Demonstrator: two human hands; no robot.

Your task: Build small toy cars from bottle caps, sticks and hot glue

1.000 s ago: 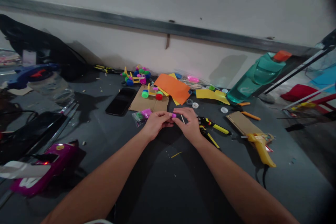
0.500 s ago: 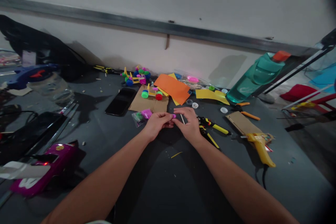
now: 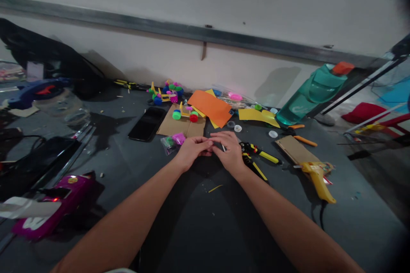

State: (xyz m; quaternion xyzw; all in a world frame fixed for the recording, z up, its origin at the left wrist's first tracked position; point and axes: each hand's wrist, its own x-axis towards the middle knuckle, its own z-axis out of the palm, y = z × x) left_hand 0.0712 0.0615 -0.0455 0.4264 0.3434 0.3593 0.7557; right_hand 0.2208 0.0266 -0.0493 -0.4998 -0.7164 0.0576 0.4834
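My left hand (image 3: 193, 150) and my right hand (image 3: 231, 153) meet at the fingertips, just above the dark table. Both are closed in a pinch round a small purple piece, which the fingers now cover. A thin white stick (image 3: 224, 148) shows in the gap between my right thumb and forefinger; whether that hand grips it I cannot tell. Left of my left hand lies a clear bag of coloured bits (image 3: 173, 141). Yellow-and-black pliers (image 3: 261, 154) rest right beside my right hand. Beyond the hands, a small toy with green and red wheels (image 3: 185, 113) stands on cardboard (image 3: 169, 124).
Orange paper (image 3: 209, 106), a black phone (image 3: 147, 124) and bottle caps (image 3: 237, 128) lie further back. On the right are a yellow glue gun (image 3: 320, 181), orange-handled scissors (image 3: 306, 140) and a tilted green bottle (image 3: 309, 96). A purple power strip (image 3: 72, 192) sits at left.
My right fingers have closed down toward the left fingertips, covering the purple piece that showed between them. Less of the white stick is visible. Everything else stays put.
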